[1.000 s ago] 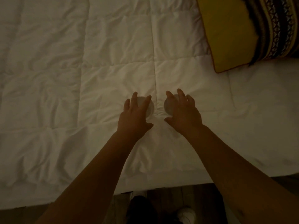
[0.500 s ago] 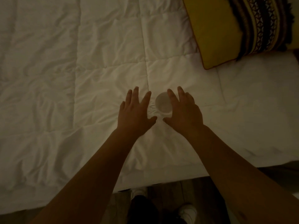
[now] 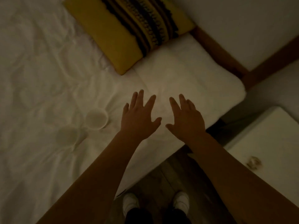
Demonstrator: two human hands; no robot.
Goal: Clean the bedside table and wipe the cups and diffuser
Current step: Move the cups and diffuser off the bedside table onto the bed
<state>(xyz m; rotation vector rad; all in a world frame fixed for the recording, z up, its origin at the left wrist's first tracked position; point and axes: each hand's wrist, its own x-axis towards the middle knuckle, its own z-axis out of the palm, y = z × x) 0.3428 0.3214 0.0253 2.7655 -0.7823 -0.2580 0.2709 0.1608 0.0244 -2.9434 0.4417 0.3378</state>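
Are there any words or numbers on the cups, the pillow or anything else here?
None can be read.
The two cups look plain white.
The pillow bears only a woven pattern, no letters.
The bedside table shows no label.
The picture is dim and blurred.

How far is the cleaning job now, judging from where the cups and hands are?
Looks done: two white cups stand on the bed's white cover, off the bedside table. In hand: nothing; the left hand and right hand hover open, holding no cloth. Left: apparently wiping the table and cups. No diffuser shows here.
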